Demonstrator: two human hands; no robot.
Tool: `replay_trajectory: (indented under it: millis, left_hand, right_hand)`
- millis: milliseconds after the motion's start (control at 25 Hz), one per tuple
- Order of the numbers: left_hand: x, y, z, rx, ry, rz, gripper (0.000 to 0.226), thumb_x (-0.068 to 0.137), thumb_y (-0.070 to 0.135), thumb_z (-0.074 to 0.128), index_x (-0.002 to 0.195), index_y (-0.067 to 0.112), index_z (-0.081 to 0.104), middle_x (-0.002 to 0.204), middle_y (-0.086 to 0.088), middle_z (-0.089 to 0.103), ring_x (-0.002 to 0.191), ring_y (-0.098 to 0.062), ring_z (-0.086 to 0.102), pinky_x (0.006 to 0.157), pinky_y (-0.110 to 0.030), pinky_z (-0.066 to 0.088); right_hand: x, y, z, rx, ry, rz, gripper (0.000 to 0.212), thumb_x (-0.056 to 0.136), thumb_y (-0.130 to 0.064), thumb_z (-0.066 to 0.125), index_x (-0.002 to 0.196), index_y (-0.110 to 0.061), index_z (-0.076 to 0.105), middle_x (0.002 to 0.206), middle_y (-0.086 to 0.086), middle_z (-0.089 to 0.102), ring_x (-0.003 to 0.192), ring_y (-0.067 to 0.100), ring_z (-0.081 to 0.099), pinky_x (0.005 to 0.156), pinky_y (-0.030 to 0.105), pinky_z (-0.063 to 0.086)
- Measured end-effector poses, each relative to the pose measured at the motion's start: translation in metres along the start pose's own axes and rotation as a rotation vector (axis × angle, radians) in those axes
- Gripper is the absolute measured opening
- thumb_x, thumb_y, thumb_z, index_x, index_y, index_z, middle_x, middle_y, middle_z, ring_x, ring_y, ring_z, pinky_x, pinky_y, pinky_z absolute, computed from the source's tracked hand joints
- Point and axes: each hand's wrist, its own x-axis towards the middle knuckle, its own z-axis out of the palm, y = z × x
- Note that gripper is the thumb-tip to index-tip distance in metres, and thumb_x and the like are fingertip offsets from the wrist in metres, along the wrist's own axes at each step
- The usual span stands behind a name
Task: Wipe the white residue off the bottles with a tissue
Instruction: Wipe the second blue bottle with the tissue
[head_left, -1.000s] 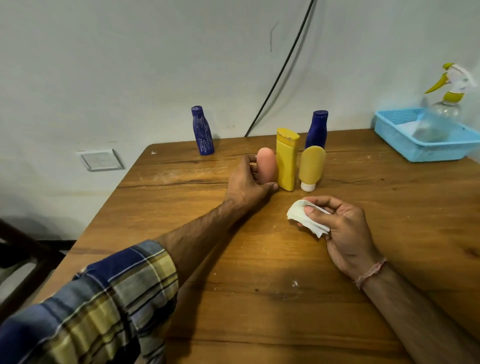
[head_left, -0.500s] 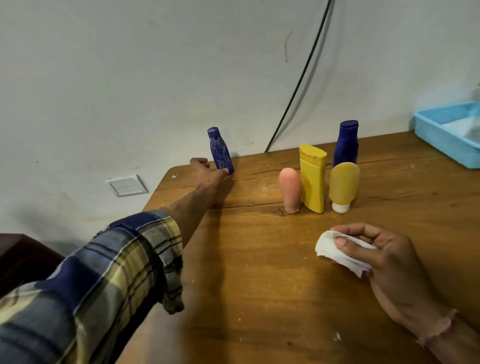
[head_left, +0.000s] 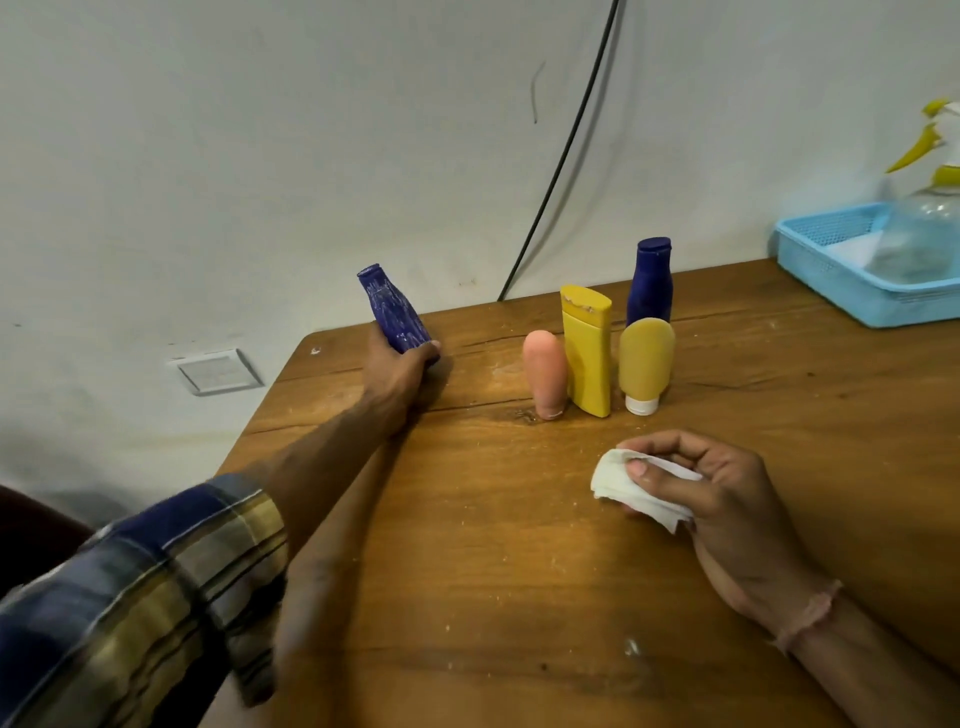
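Two grips, both occupied. The left grip (head_left: 400, 374) curls round the base of the streaked blue bottle (head_left: 393, 312), which tilts near the far left corner of the table (head_left: 467, 597), with white residue down its side. The right grip (head_left: 727, 504) pinches a crumpled tissue (head_left: 615, 483) low over the table, well apart from that bottle. Between them stand a pink tube (head_left: 545, 374), a yellow bottle (head_left: 587, 358), an ochre tube (head_left: 647, 358) and, behind, a dark blue bottle (head_left: 652, 283), all close together.

Held only at its base, the bottle could twist or slip under wiping pressure. Carrying it across could topple the close-set group. The thin tissue may tear, or merely smear the residue.
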Motion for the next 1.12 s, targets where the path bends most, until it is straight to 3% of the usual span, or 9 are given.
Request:
replay_trajectory:
  millis: [120,200,280,480,640,800,920,1040,1120]
  left_hand:
    - [-0.069,0.012,-0.016,-0.321,-0.128,-0.089,0.072,0.085,-0.003,0.066,0.148,0.019,0.038,0.133,-0.008,0.058,0.113,-0.024,0.061,0.083,-0.037,0.058]
    - [-0.123,0.019,-0.023,-0.555,-0.263,-0.148,0.053,0.080,-0.005,0.060,0.129,0.012,0.049,0.106,-0.011,0.063,0.079,-0.020,0.062,0.055,-0.028,0.053]
    - [-0.165,0.020,-0.024,-0.781,-0.403,-0.176,0.043,0.074,0.003,0.059,0.115,0.007,0.048,0.087,-0.016,0.059,0.057,-0.021,0.046,0.041,-0.026,0.040]
    - [-0.189,0.015,-0.013,-0.875,-0.487,-0.288,0.037,0.103,0.033,0.039,0.122,0.004,0.053,0.102,-0.028,0.069,0.071,-0.033,0.068,0.042,-0.030,0.052]
    - [-0.178,0.013,-0.009,-0.761,-0.510,-0.215,0.034,0.104,0.031,0.047,0.128,0.008,0.043,0.105,-0.030,0.070,0.062,-0.038,0.070,0.047,-0.038,0.060]
    - [-0.170,0.003,-0.004,-0.736,-0.507,-0.202,0.039,0.098,0.035,0.051,0.126,0.009,0.041,0.085,-0.027,0.066,0.043,-0.031,0.060,0.034,-0.028,0.045]
    - [-0.172,0.000,0.002,-0.713,-0.522,-0.189,0.049,0.102,0.047,0.044,0.113,0.001,0.055,0.072,-0.022,0.058,0.041,-0.029,0.054,0.034,-0.024,0.036]
    - [-0.174,0.002,0.004,-0.694,-0.489,-0.189,0.059,0.103,0.057,0.036,0.092,0.010,0.070,0.067,-0.014,0.058,0.042,-0.024,0.048,0.035,-0.025,0.030]
    - [-0.176,0.002,0.003,-0.676,-0.484,-0.187,0.059,0.103,0.059,0.034,0.104,0.009,0.065,0.071,-0.014,0.059,0.043,-0.024,0.047,0.035,-0.023,0.031]
  right_hand:
    - [-0.004,-0.003,0.002,0.079,0.013,0.015,0.016,0.087,0.002,0.070,0.097,-0.007,0.078,0.099,0.009,0.078,0.084,0.028,0.075,0.056,0.028,0.058]
    - [-0.006,-0.006,0.005,0.078,0.014,0.009,0.016,0.088,0.001,0.069,0.099,-0.006,0.077,0.102,0.010,0.077,0.082,0.026,0.075,0.054,0.026,0.058]
    - [-0.005,-0.007,0.007,0.075,0.001,0.013,0.018,0.088,0.000,0.069,0.103,-0.007,0.076,0.104,0.013,0.076,0.078,0.023,0.074,0.054,0.027,0.058]
    - [-0.005,-0.009,0.024,-0.030,-0.101,-0.002,0.037,0.083,0.001,0.075,0.113,-0.020,0.072,0.114,0.003,0.074,0.106,0.016,0.071,0.087,0.032,0.059]
    - [-0.003,-0.007,0.042,-0.484,-0.030,-0.526,0.024,0.086,-0.001,0.076,0.105,-0.016,0.075,0.105,-0.004,0.074,0.101,0.004,0.068,0.086,0.016,0.055]
    - [0.003,-0.002,0.058,-0.668,0.000,-0.896,0.018,0.082,0.002,0.078,0.099,-0.005,0.077,0.096,0.007,0.070,0.089,0.012,0.066,0.077,0.018,0.053]
    - [-0.001,-0.003,0.068,-0.722,-0.097,-1.023,0.018,0.079,0.003,0.081,0.095,0.000,0.074,0.093,0.011,0.069,0.083,0.017,0.065,0.075,0.023,0.054]
    - [-0.006,0.001,0.068,-0.735,-0.351,-1.061,0.013,0.084,0.000,0.073,0.096,-0.003,0.079,0.092,0.011,0.069,0.082,0.023,0.065,0.073,0.033,0.053]
    - [0.000,0.002,0.063,-0.774,-0.435,-1.058,0.016,0.091,-0.005,0.066,0.099,-0.005,0.080,0.093,0.010,0.070,0.083,0.026,0.064,0.073,0.039,0.052]
